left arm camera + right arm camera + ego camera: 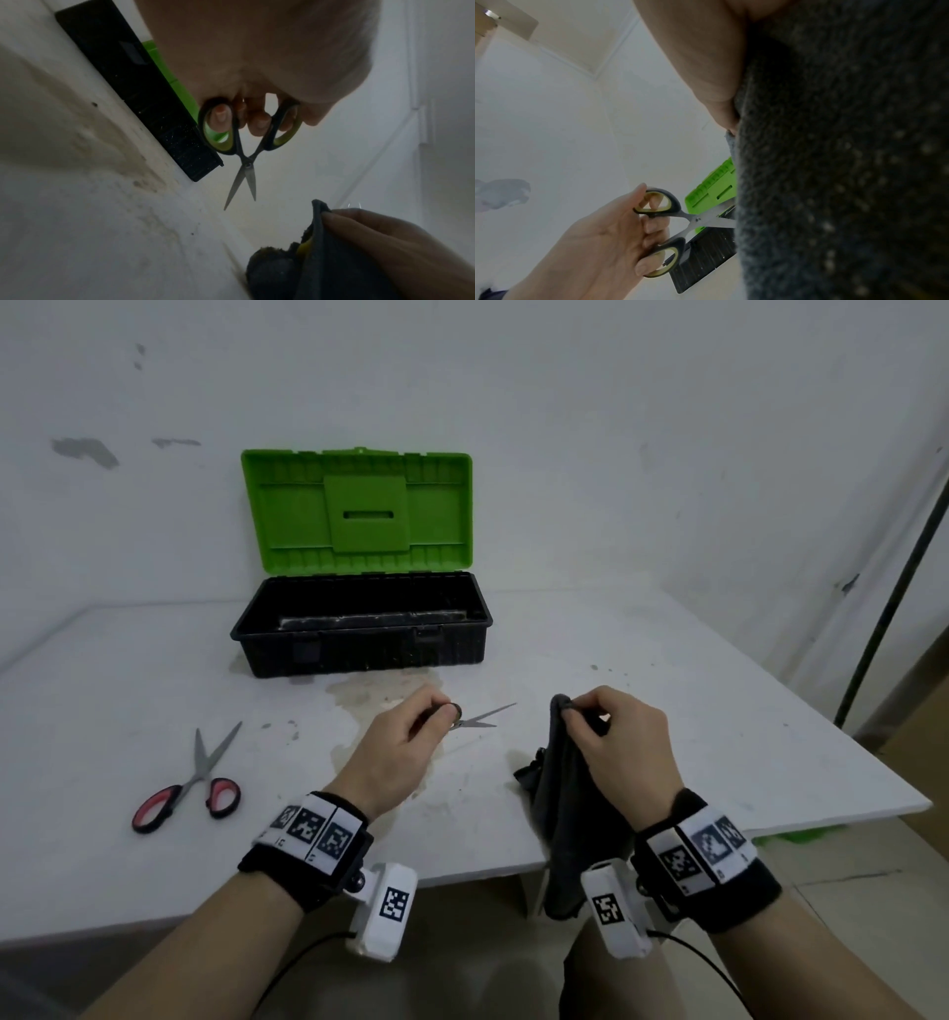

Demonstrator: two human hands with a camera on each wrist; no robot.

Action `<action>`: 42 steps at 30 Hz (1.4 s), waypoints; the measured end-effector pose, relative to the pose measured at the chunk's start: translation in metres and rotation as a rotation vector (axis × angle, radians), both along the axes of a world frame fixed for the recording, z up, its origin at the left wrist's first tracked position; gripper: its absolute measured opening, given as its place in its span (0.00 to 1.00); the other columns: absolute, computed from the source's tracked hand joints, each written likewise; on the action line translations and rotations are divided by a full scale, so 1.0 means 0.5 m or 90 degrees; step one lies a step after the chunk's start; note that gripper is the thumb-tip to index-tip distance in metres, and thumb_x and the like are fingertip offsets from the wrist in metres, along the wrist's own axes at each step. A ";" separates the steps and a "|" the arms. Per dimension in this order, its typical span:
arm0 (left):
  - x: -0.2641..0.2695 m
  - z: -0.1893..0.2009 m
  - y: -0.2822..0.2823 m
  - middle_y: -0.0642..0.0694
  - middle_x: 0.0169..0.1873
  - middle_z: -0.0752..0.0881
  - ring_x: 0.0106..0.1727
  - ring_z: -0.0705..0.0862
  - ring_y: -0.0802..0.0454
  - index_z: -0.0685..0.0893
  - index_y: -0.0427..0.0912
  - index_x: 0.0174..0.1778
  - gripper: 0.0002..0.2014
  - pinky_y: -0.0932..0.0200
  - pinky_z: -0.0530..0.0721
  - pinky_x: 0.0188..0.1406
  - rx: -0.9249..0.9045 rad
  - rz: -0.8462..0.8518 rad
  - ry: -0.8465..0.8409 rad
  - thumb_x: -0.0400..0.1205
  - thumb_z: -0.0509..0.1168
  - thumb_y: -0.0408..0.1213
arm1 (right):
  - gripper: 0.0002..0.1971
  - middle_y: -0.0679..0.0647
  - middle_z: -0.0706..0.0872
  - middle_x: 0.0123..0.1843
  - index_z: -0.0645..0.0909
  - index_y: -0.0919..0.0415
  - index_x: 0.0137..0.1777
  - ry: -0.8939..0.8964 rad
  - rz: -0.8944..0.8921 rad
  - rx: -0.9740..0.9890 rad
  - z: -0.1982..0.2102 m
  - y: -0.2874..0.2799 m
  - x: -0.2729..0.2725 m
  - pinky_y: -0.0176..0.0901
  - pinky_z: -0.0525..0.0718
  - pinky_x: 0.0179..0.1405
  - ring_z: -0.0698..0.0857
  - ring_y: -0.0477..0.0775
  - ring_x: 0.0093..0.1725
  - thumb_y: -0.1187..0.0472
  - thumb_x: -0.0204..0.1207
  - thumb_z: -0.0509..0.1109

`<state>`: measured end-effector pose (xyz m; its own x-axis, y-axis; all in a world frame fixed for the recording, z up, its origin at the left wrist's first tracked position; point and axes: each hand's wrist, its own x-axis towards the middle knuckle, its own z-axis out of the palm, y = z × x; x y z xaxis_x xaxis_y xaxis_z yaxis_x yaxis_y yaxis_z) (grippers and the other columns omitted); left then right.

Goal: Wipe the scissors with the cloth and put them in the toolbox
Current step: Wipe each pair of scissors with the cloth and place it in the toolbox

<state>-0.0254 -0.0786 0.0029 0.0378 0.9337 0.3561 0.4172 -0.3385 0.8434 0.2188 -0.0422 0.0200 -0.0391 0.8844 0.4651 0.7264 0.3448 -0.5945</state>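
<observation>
Small scissors at frame centre, above the table, blades slightly parted, loops gripped by left hand. Cloth hanging just right of them, top edge pinched by right hand. Not yet touching. Best to fold cloth round both blades, wipe pivot to tips, fingers behind the edges. Toolbox open, upper centre. Second scissors lower left.

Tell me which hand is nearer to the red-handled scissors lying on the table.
Left. The left hand is beside the red-handled scissors, holding small scissors; the right hand, with the cloth, is farther away.
</observation>
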 end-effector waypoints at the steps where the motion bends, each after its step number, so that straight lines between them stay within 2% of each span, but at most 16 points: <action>1: -0.003 -0.002 -0.002 0.40 0.36 0.81 0.38 0.78 0.41 0.82 0.47 0.48 0.12 0.51 0.78 0.39 0.008 -0.015 0.021 0.87 0.58 0.49 | 0.05 0.44 0.88 0.39 0.85 0.53 0.42 0.001 0.002 -0.001 -0.001 -0.001 0.000 0.35 0.72 0.40 0.84 0.46 0.42 0.56 0.77 0.71; 4: -0.004 0.000 -0.010 0.53 0.36 0.79 0.38 0.77 0.54 0.81 0.48 0.46 0.12 0.68 0.74 0.40 0.065 -0.052 0.085 0.85 0.58 0.51 | 0.04 0.42 0.87 0.39 0.86 0.53 0.41 0.013 0.013 -0.017 -0.001 -0.008 -0.003 0.29 0.73 0.38 0.84 0.42 0.40 0.56 0.77 0.72; 7: -0.008 -0.005 -0.013 0.58 0.41 0.76 0.47 0.77 0.54 0.81 0.50 0.44 0.13 0.66 0.73 0.49 0.144 -0.074 0.194 0.87 0.56 0.50 | 0.04 0.38 0.87 0.36 0.86 0.49 0.39 0.078 0.044 -0.061 0.001 -0.017 -0.008 0.21 0.74 0.35 0.83 0.34 0.39 0.55 0.75 0.73; 9: -0.007 -0.004 -0.017 0.54 0.44 0.75 0.51 0.76 0.52 0.82 0.48 0.44 0.16 0.60 0.74 0.53 0.157 -0.094 0.238 0.89 0.52 0.47 | 0.04 0.39 0.88 0.36 0.87 0.48 0.38 0.102 0.070 -0.103 0.001 -0.017 -0.008 0.24 0.76 0.36 0.84 0.34 0.39 0.53 0.74 0.74; 12: -0.005 0.005 -0.020 0.56 0.44 0.75 0.52 0.76 0.51 0.83 0.48 0.43 0.17 0.58 0.75 0.53 0.149 -0.096 0.228 0.91 0.50 0.41 | 0.04 0.42 0.90 0.37 0.89 0.48 0.39 0.164 0.104 -0.161 -0.004 -0.011 -0.011 0.40 0.85 0.42 0.87 0.40 0.40 0.51 0.73 0.75; 14: -0.002 0.004 -0.017 0.57 0.45 0.73 0.53 0.75 0.53 0.83 0.47 0.41 0.18 0.61 0.74 0.54 0.165 -0.086 0.248 0.90 0.51 0.44 | 0.04 0.43 0.90 0.37 0.89 0.48 0.39 0.188 0.116 -0.186 -0.006 -0.008 -0.017 0.47 0.87 0.44 0.88 0.44 0.40 0.51 0.73 0.76; 18: 0.000 -0.006 -0.008 0.55 0.46 0.71 0.53 0.73 0.55 0.77 0.50 0.39 0.14 0.65 0.72 0.55 0.197 -0.083 0.246 0.88 0.55 0.49 | 0.04 0.43 0.90 0.38 0.89 0.49 0.39 0.213 0.136 -0.208 -0.008 -0.011 -0.026 0.44 0.87 0.42 0.89 0.44 0.40 0.52 0.73 0.76; 21: -0.002 -0.005 -0.007 0.51 0.49 0.73 0.48 0.75 0.53 0.79 0.48 0.44 0.13 0.60 0.79 0.51 0.137 -0.065 0.158 0.83 0.63 0.54 | 0.04 0.45 0.90 0.37 0.89 0.50 0.39 0.223 0.143 -0.214 -0.012 -0.011 -0.026 0.39 0.83 0.39 0.88 0.45 0.40 0.54 0.74 0.76; 23: 0.000 0.001 -0.009 0.52 0.48 0.76 0.43 0.77 0.53 0.78 0.45 0.50 0.15 0.56 0.82 0.50 0.056 -0.027 -0.004 0.79 0.68 0.53 | 0.04 0.45 0.90 0.37 0.89 0.51 0.39 0.234 0.147 -0.220 -0.013 -0.010 -0.025 0.38 0.82 0.38 0.89 0.45 0.40 0.54 0.74 0.76; 25: 0.005 0.003 -0.006 0.55 0.40 0.77 0.40 0.78 0.56 0.75 0.40 0.48 0.11 0.53 0.81 0.52 0.005 -0.001 -0.182 0.81 0.71 0.40 | 0.04 0.45 0.90 0.38 0.89 0.51 0.39 0.237 0.148 -0.224 -0.013 -0.010 -0.024 0.40 0.84 0.39 0.89 0.46 0.40 0.54 0.74 0.76; 27: 0.009 0.009 0.001 0.51 0.36 0.75 0.40 0.80 0.58 0.72 0.42 0.42 0.12 0.51 0.81 0.57 -0.024 0.013 -0.339 0.84 0.66 0.24 | 0.04 0.45 0.90 0.38 0.89 0.51 0.39 0.238 0.148 -0.225 -0.015 -0.009 -0.023 0.42 0.86 0.40 0.89 0.46 0.40 0.53 0.74 0.76; 29: 0.008 0.016 0.008 0.49 0.36 0.78 0.44 0.81 0.53 0.69 0.44 0.38 0.16 0.50 0.82 0.56 -0.039 0.005 -0.469 0.84 0.63 0.20 | 0.04 0.46 0.90 0.38 0.89 0.51 0.39 0.240 0.150 -0.223 -0.016 -0.009 -0.024 0.40 0.84 0.39 0.89 0.46 0.40 0.54 0.73 0.76; 32: -0.001 0.018 0.017 0.53 0.37 0.82 0.45 0.83 0.52 0.70 0.44 0.38 0.15 0.55 0.85 0.56 -0.020 0.030 -0.459 0.85 0.64 0.24 | 0.04 0.46 0.90 0.37 0.89 0.52 0.39 0.247 0.156 -0.219 -0.016 -0.010 -0.024 0.37 0.81 0.38 0.88 0.46 0.39 0.55 0.74 0.76; 35: -0.012 0.013 0.020 0.49 0.43 0.88 0.50 0.87 0.51 0.76 0.42 0.46 0.10 0.55 0.87 0.53 -0.015 0.100 -0.391 0.83 0.67 0.22 | 0.04 0.46 0.90 0.37 0.89 0.52 0.39 0.248 0.158 -0.220 -0.015 -0.009 -0.026 0.37 0.81 0.37 0.88 0.45 0.38 0.55 0.74 0.76; 38: -0.014 0.010 0.020 0.38 0.49 0.85 0.48 0.86 0.49 0.73 0.41 0.50 0.14 0.58 0.85 0.43 -0.060 0.097 -0.457 0.81 0.68 0.19 | 0.04 0.46 0.89 0.37 0.89 0.52 0.39 0.247 0.156 -0.221 -0.018 -0.007 -0.028 0.39 0.83 0.37 0.88 0.47 0.38 0.55 0.74 0.76; 42: -0.019 0.005 0.020 0.43 0.50 0.84 0.39 0.84 0.56 0.69 0.46 0.57 0.23 0.63 0.83 0.37 -0.141 0.083 -0.524 0.79 0.69 0.17 | 0.04 0.46 0.89 0.37 0.89 0.52 0.39 0.245 0.158 -0.220 -0.020 -0.007 -0.027 0.40 0.84 0.38 0.88 0.47 0.39 0.55 0.73 0.76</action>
